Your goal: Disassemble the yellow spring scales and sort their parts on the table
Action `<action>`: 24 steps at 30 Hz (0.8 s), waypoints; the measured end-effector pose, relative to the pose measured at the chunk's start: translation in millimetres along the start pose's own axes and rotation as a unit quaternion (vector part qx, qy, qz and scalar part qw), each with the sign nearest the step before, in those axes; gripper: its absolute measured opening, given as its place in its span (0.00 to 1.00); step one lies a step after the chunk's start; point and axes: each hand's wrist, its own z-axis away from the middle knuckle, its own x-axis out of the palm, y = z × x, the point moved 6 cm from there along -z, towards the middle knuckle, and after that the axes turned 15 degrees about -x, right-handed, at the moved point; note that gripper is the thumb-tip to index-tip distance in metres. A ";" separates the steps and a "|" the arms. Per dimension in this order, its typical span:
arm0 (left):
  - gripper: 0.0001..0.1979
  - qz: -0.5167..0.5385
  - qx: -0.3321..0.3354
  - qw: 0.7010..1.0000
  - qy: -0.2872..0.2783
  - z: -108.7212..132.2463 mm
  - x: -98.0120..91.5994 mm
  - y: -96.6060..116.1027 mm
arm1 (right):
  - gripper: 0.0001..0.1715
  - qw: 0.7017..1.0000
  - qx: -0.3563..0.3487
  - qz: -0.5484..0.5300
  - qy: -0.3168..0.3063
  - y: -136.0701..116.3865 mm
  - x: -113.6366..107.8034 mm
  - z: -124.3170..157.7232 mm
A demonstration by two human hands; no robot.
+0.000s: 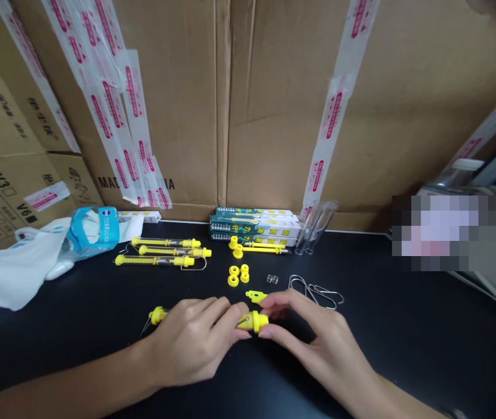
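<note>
1. We have a big black surface (387,355) where little things could roll away if we bump them.
2. Our left hand (199,337) wraps around a yellow tube (257,321), and our right hand (313,331) pinches its end.
3. The tube is between our hands, near us. If we squeeze or twist too hard, it could slip or crack.
4. Metal hooks (306,289) lie just past our right hand. Our knuckles could push them.
5. A flat yellow piece (255,296) lies by our right fingers, so a small nudge could move it.
6. Tiny springs (273,279) could get lost if we brush them.
</note>
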 end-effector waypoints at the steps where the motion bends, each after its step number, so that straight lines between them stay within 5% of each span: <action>1: 0.08 0.005 -0.007 1.000 -0.002 -0.2 0.3 -0.8 | 0.07 1.000 0.005 0.000 -0.012 1.4 1.5 -0.2; 11: 0.09 0.043 -0.080 0.995 -0.047 -4.0 4.0 -7.1 | 0.04 0.999 -0.030 0.001 -0.016 -0.2 1.5 1.4; 24: 0.11 0.014 -0.079 0.997 -0.016 -3.0 4.4 -7.5 | 0.10 0.995 0.051 -0.038 -0.074 6.6 9.1 -1.2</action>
